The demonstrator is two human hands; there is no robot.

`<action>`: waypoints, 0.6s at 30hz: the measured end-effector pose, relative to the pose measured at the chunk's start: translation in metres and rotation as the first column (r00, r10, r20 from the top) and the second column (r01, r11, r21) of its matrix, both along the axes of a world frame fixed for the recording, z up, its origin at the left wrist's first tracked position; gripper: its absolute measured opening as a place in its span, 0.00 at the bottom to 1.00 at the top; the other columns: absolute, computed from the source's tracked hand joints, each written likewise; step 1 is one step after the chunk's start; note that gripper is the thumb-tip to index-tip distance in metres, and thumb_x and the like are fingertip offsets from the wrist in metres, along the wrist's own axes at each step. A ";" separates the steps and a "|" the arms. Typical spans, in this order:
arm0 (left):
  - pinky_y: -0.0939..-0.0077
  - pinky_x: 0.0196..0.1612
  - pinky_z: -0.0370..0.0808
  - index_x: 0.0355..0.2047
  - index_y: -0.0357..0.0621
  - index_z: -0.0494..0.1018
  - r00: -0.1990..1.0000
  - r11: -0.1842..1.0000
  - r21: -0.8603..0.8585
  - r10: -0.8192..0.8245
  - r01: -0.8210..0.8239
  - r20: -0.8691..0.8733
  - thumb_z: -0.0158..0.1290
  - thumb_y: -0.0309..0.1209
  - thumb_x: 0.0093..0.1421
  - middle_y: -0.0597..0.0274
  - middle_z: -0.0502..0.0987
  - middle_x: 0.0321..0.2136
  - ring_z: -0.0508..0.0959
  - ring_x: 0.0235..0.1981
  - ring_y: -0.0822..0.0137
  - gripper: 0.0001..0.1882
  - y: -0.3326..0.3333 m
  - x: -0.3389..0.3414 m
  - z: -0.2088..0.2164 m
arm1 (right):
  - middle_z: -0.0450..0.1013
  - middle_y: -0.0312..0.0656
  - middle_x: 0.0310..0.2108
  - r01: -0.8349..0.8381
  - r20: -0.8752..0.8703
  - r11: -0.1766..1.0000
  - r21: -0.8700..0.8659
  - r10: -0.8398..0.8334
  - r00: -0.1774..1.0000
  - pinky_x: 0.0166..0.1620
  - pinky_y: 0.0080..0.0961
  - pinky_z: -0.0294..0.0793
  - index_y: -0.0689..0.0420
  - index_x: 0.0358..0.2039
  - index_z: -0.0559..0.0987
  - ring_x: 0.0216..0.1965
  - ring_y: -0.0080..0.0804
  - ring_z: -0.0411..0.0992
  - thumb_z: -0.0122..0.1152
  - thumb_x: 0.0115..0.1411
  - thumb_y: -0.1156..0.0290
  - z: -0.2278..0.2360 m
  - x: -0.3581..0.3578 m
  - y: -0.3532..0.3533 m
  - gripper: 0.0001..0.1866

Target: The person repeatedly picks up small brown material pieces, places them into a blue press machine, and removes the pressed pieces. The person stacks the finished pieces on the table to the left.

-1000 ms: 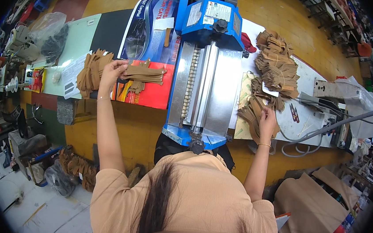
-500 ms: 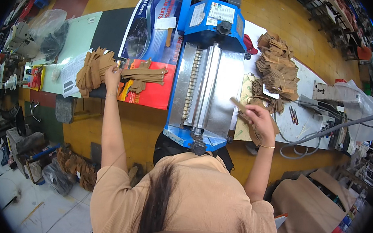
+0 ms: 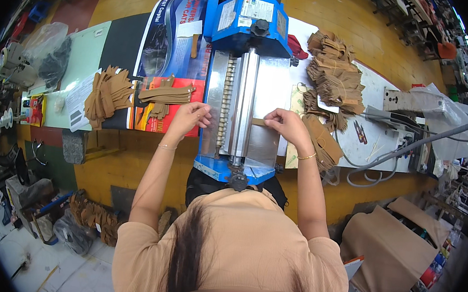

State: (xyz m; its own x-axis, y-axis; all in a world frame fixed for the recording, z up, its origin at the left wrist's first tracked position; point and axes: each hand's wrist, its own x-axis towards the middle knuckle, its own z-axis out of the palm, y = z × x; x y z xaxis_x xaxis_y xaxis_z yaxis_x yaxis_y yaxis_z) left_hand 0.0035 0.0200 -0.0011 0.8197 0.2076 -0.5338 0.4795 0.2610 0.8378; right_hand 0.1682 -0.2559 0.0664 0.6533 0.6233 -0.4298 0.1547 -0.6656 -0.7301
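head view: right hand (image 3: 291,127) tight on part-hidden brown strip (image 3: 258,122), left hand (image 3: 188,120) loose, apparently empty

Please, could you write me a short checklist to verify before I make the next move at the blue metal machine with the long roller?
1. Right hand holds one flat brown strip: ok.
2. Right hand apart from the long shiny steel roller: ok, a gap shows.
3. Left hand free: ok, no object shows in it.
4. Right wrist bare near the machine: not ok, it wears a thin gold-coloured bracelet.
5. Red-and-black hand tool away from the roller: ok, lying on the right.
6. Roller stopped or turning: cannot tell.
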 end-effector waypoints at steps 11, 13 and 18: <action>0.82 0.31 0.78 0.46 0.32 0.72 0.998 0.998 -0.059 -0.010 0.006 -0.060 0.54 0.41 0.64 0.59 0.77 0.32 0.80 0.29 0.70 0.21 -0.026 0.016 0.013 | 0.78 0.44 0.25 0.451 0.212 0.888 -0.094 -0.424 0.880 0.34 0.28 0.74 0.62 0.34 0.81 0.27 0.34 0.76 0.64 0.54 0.69 -0.025 0.014 -0.107 0.10; 0.83 0.30 0.77 0.44 0.33 0.73 0.997 0.996 -0.088 -0.008 0.001 -0.073 0.58 0.36 0.62 0.61 0.78 0.31 0.79 0.28 0.73 0.18 -0.022 0.015 0.009 | 0.78 0.46 0.26 0.488 0.311 0.865 -0.118 -0.435 0.845 0.35 0.30 0.75 0.61 0.33 0.81 0.29 0.38 0.77 0.64 0.54 0.70 -0.037 0.015 -0.130 0.09; 0.85 0.27 0.75 0.35 0.38 0.74 0.991 0.981 -0.151 0.114 -0.123 -0.070 0.60 0.30 0.59 0.63 0.78 0.27 0.76 0.23 0.75 0.09 -0.007 0.005 0.002 | 0.78 0.47 0.28 0.516 0.421 0.847 -0.127 -0.426 0.801 0.38 0.34 0.75 0.60 0.31 0.81 0.31 0.42 0.77 0.64 0.53 0.70 -0.081 0.009 -0.163 0.08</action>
State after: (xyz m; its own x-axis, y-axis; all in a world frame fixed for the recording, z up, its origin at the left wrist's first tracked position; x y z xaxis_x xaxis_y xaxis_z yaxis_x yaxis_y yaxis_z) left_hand 0.0081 0.0129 0.0007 0.7595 0.2125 -0.6148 0.4860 0.4429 0.7534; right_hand 0.1775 -0.4187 -0.0142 0.9753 0.1128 -0.1901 0.0011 -0.8623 -0.5064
